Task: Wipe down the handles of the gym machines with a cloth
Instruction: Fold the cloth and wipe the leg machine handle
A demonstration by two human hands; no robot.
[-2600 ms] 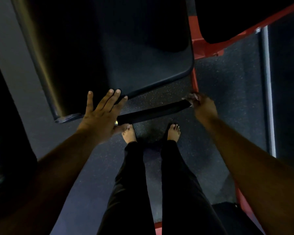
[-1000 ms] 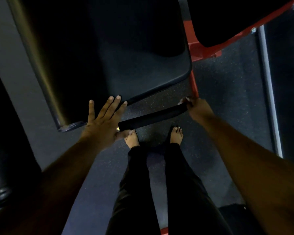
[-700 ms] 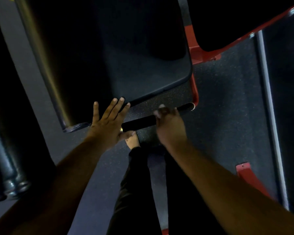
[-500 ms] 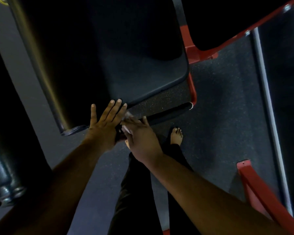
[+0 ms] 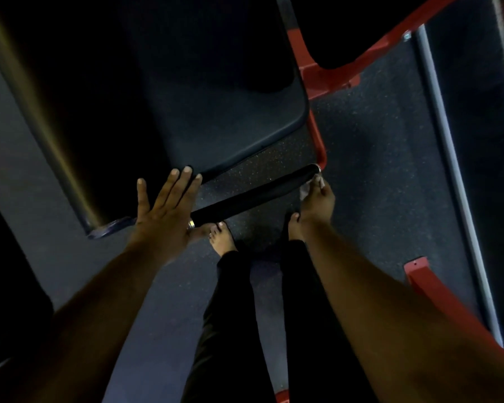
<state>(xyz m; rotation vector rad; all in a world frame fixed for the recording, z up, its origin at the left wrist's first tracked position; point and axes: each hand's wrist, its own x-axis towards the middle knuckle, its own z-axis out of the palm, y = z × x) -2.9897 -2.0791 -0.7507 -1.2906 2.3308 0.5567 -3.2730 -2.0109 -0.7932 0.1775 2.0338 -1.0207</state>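
Since half a second ago my right hand (image 5: pixel 317 200) has slid from the near end of the handle (image 5: pixel 253 193), beside my left hand, out to its far end by the red frame (image 5: pixel 317 141). Going by size: one dark seat pad (image 5: pixel 216 106) fills the upper left, one black foam handle runs slantwise below its edge, and two bare feet stand on the speckled floor (image 5: pixel 376 170). My left hand (image 5: pixel 163 216) lies flat, fingers straight, over the pad's corner and the handle's near end. My right grip pinches one small pale cloth (image 5: pixel 310 187) against the handle's far end.
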